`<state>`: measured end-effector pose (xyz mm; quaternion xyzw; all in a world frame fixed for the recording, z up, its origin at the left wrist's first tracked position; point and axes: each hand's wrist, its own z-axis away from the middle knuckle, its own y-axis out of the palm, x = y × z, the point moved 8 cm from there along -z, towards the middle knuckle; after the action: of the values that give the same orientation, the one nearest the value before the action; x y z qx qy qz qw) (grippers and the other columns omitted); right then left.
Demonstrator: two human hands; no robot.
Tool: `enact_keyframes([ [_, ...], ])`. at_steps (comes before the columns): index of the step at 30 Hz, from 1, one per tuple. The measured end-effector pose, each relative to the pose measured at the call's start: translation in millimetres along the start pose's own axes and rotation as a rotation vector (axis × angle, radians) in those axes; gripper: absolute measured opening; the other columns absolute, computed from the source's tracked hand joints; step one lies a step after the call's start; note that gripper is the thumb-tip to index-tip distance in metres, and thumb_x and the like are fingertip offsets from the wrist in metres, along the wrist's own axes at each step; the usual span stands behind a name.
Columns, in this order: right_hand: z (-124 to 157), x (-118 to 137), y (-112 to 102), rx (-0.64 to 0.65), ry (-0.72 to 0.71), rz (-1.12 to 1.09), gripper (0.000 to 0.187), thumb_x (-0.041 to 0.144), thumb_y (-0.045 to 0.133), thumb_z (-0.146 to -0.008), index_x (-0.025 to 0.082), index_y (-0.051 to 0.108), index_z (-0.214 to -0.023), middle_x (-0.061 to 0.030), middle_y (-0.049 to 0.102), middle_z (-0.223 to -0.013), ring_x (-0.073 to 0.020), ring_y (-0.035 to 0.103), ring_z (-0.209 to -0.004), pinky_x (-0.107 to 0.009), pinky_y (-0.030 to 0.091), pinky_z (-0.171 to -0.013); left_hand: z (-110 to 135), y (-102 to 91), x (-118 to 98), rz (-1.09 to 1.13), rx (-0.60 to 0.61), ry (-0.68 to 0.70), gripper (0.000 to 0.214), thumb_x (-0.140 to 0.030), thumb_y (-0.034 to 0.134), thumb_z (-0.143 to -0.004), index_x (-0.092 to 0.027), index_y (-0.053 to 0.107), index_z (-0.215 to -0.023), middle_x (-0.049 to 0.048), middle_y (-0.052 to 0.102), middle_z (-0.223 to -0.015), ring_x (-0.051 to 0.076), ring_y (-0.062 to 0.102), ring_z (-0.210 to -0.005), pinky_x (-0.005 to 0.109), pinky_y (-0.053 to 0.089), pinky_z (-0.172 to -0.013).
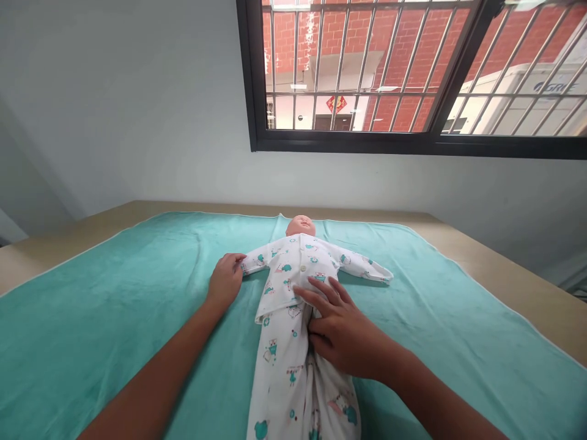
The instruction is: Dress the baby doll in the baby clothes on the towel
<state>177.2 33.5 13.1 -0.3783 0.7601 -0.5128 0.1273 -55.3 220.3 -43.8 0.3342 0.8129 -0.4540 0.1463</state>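
A baby doll [300,225] lies on its back in a white printed shirt [298,266] and matching trousers [284,366]. My left hand [227,278] is closed around the cuff end of the shirt sleeve [257,260] on the left. The other sleeve [364,267] stretches out to the right, its end flat and untouched. Over the lower front of the shirt, my right hand [337,327] rests with fingers apart, touching the cloth near the hem and the trouser top. The doll's hands are hidden.
A turquoise blanket [151,299] lies under the doll on a pale wooden table [477,263]. Behind the table rises a white wall [151,110] with a dark-framed, barred window [343,142].
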Motion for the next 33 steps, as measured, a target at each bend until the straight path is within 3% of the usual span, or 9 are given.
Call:
enact_keyframes([
  [3,3,8,-9,-0.004,-0.022,-0.027,0.016,0.021,0.061,-0.085,0.025,0.07,-0.072,0.001,0.053,-0.137,-0.0314,0.04,-0.133,-0.061,0.021,-0.116,-1,0.7,2,0.008,0.002,-0.001,0.033,-0.014,0.042,-0.08,-0.02,0.064,-0.105,0.0059,0.064,-0.107,0.022,0.058,-0.102,0.035,0.048,-0.091],
  [7,8,27,-12,0.052,-0.095,-0.177,0.021,0.027,0.059,-0.089,0.024,0.067,-0.071,-0.0018,0.068,-0.097,-0.0194,0.057,-0.096,-0.042,0.042,-0.098,-2,1.2,5,0.016,0.003,-0.009,0.033,-0.014,0.043,-0.08,-0.02,0.065,-0.103,0.0056,0.064,-0.106,0.021,0.058,-0.101,0.035,0.048,-0.091],
  [10,13,41,5,0.165,-0.192,-0.262,0.03,0.039,0.058,-0.091,0.022,0.063,-0.067,0.0013,0.066,-0.073,-0.0148,0.057,-0.079,-0.035,0.042,-0.091,-2,1.3,6,0.02,0.005,-0.016,0.032,-0.014,0.043,-0.079,-0.02,0.065,-0.102,0.0057,0.064,-0.106,0.021,0.059,-0.1,0.035,0.048,-0.092],
  [16,18,45,28,0.226,-0.227,-0.183,0.041,0.047,0.059,-0.089,0.02,0.057,-0.058,0.0032,0.06,-0.058,-0.0122,0.055,-0.07,-0.033,0.037,-0.094,-1,2.1,7,0.03,0.009,-0.019,0.031,-0.015,0.043,-0.081,-0.02,0.066,-0.101,0.0051,0.064,-0.105,0.021,0.059,-0.098,0.035,0.048,-0.09],
  [24,13,43,21,0.179,-0.187,-0.183,0.035,0.04,0.05,-0.095,0.019,0.058,-0.068,0.0003,0.065,-0.07,-0.0135,0.056,-0.074,-0.032,0.038,-0.084,-2,3.1,8,0.039,0.008,-0.011,0.03,-0.015,0.043,-0.08,-0.021,0.066,-0.098,0.0045,0.063,-0.104,0.021,0.058,-0.098,0.034,0.047,-0.088],
  [28,13,49,25,0.22,-0.22,-0.177,0.031,0.039,0.052,-0.094,0.019,0.059,-0.071,0.0022,0.067,-0.074,-0.0122,0.059,-0.077,-0.032,0.036,-0.094,-1,3.6,6,0.032,0.002,-0.001,0.031,-0.013,0.043,-0.079,-0.021,0.066,-0.099,0.0048,0.063,-0.104,0.022,0.057,-0.1,0.035,0.046,-0.091],
  [33,11,55,20,0.242,-0.243,-0.2,0.02,0.038,0.054,-0.094,0.02,0.063,-0.09,0.0017,0.071,-0.094,-0.0133,0.061,-0.099,-0.03,0.029,-0.104,1,3.7,-4,0.026,0.008,0.028,0.032,-0.01,0.043,-0.078,-0.021,0.065,-0.098,0.0047,0.063,-0.104,0.022,0.056,-0.101,0.035,0.045,-0.092],
])
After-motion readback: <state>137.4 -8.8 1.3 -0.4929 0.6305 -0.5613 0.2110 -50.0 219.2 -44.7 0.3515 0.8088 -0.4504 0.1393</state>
